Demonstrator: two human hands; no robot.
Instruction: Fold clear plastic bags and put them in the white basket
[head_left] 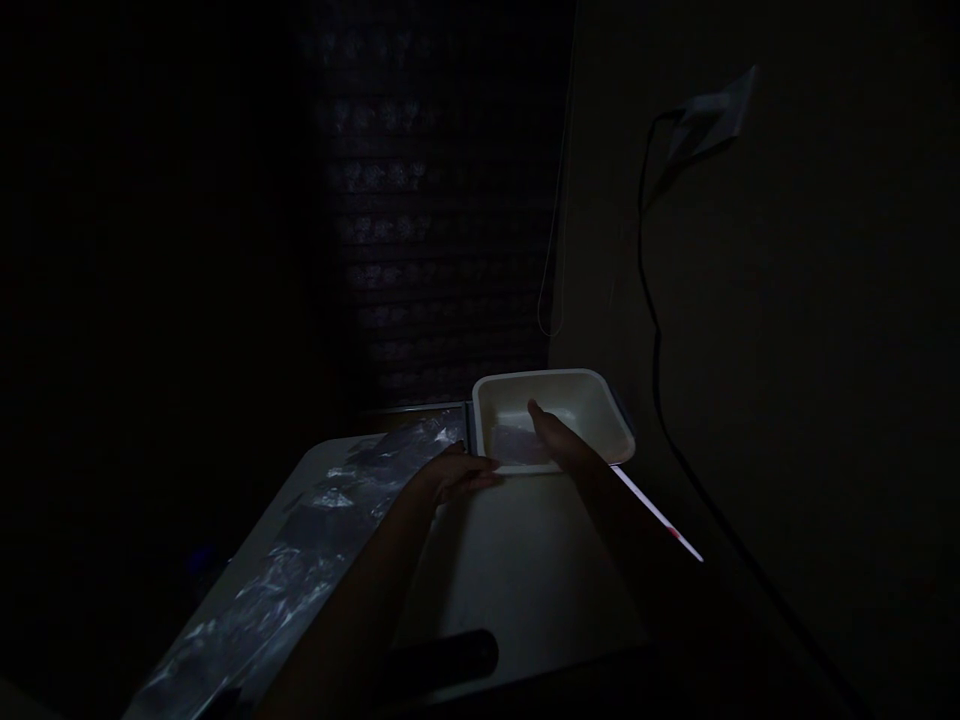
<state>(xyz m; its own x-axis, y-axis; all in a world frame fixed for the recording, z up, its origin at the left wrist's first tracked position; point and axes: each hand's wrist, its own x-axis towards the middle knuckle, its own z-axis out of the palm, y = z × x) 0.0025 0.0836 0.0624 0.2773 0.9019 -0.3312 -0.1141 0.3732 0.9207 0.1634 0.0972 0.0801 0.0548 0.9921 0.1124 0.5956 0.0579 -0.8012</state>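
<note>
White basin (600,405) at the table's (525,560) far end, left hand (457,472) with fingers extended at its near rim, right hand (555,435) reaching inside, grip unclear in the dark, no legible writing.

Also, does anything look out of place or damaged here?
The plastic lies crumpled along the left of the table, untidy but perhaps just wrapping. Nothing looks spilled or damaged, though the dark picture could hide it.

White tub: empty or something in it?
Tub not empty: a translucent piece lies inside, beside the right hand. Too dark to tell what it is.
</note>
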